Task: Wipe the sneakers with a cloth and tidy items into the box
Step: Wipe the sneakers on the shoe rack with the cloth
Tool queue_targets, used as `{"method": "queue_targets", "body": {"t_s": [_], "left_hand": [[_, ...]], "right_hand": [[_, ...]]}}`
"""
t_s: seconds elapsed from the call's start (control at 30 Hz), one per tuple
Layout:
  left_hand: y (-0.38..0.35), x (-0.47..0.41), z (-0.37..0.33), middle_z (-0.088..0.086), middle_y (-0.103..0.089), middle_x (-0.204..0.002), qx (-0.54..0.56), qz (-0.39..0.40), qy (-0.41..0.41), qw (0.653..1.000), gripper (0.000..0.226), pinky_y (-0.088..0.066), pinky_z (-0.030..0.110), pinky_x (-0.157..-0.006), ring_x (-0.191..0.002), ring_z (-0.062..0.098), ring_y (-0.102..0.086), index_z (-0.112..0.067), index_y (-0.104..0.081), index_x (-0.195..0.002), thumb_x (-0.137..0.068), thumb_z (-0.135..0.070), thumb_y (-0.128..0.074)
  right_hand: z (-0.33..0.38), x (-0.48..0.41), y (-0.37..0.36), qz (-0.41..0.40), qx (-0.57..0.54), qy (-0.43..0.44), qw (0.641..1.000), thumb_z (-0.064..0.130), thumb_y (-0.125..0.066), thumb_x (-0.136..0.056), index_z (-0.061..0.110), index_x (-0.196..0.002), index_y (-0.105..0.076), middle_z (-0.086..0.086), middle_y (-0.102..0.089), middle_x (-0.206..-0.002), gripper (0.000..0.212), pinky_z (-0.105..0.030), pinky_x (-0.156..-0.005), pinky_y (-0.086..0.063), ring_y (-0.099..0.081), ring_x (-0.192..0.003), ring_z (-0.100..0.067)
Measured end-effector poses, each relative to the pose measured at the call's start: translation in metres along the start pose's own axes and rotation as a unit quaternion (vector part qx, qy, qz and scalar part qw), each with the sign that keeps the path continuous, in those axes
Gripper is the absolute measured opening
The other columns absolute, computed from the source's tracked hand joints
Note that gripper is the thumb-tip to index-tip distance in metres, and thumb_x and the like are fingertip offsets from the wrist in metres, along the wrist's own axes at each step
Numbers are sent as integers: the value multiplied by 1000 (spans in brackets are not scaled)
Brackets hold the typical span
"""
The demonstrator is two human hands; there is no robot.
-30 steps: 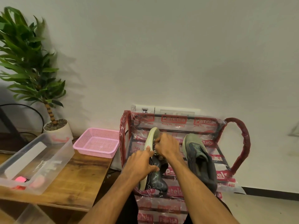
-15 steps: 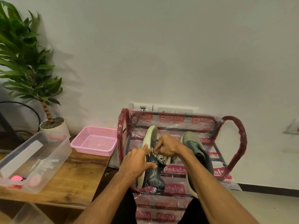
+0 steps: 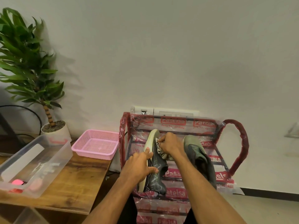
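- The rack is a frame wrapped in clear plastic with red print, its side loops bound in red. It stands against the white wall, and both sneakers lie on its top shelf.
- The dark sneaker is on the rack's left part, tipped onto its side so that its pale sole faces left and its toe points toward the wall.
- The left hand grips this sneaker around the middle: the thumb lies on the dark upper, and one finger reaches up along the edge of the sole.
- The right hand has its fingers curled round a striped cloth and holds it against the sneaker's upper near the toe end, toward the back of the rack's shelf.
- The second sneaker — grey-green, toe toward the wall — lies on the rack's right part, just right of the right forearm, and neither hand touches it.
- Just left of the rack stands a wooden table. A pink basket sits on the table end nearest the rack.
- The clear plastic box is on the same table, farther from the rack than the basket. It holds a flat white piece and some small pink things, which are too blurred to name.
- A potted plant stands by the wall well left of the rack, behind the box.
- A white socket panel is on the wall just behind the rack's top bar.
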State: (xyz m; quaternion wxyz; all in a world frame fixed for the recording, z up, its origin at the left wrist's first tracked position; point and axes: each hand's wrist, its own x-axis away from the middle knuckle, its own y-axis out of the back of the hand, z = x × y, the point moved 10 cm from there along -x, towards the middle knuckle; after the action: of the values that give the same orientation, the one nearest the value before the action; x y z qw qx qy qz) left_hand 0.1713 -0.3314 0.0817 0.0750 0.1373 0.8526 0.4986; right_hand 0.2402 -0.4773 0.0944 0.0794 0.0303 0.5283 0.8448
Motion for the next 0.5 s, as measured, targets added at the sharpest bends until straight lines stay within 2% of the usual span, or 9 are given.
{"method": "queue_targets", "body": {"t_s": [0.1, 0.27, 0.4, 0.43, 0.5], "left_hand": [[0, -1, 1, -1, -49, -144, -5, -1, 1, 1000, 83, -42, 37, -101, -130, 17, -48, -25, -41, -144, -73, -53, -75], [2, 0, 2, -4, -43, -148, 6, 0, 0, 1000, 84, -42, 39, -105, -132, 17, -45, -26, -43, -143, -71, -55, -76], [4, 4, -4, -11, -31, -154, -4, 3, -11, 1000, 82, -39, 42, -107, -136, 17, -40, -27, -43, -143, -73, -54, -75], [4, 4, -4, -11, -30, -154, -6, 2, -11, 1000, 81, -39, 42, -107, -136, 17, -40, -27, -43, -143, -73, -54, -74], [5, 5, -4, -9, -33, -153, -10, 1, -8, 1000, 81, -40, 41, -106, -135, 17, -41, -27, -42, -144, -74, -54, -73]], "right_hand": [[12, 3, -9, 19, 29, 31, 999, 15, -61, -83, 26, -100, -77, 5, -74, -105, 26, -36, -82, -54, -67, -92, -19], [20, 26, -11, 153, 50, 129, 978, 12, -63, -84, 28, -104, -76, 11, -71, -114, 29, -33, -89, -49, -62, -103, -13], [9, 44, -14, 250, 15, 141, 958, 10, -67, -86, 21, -99, -77, 8, -74, -104, 20, -37, -89, -55, -66, -94, -13], [7, 43, -8, 249, 0, 132, 959, 10, -67, -86, 21, -98, -77, 8, -74, -102, 19, -38, -88, -56, -67, -91, -13], [9, 35, 11, 186, -36, 117, 975, 13, -67, -86, 25, -95, -77, 10, -72, -107, 18, -39, -87, -56, -66, -91, -12]]}}
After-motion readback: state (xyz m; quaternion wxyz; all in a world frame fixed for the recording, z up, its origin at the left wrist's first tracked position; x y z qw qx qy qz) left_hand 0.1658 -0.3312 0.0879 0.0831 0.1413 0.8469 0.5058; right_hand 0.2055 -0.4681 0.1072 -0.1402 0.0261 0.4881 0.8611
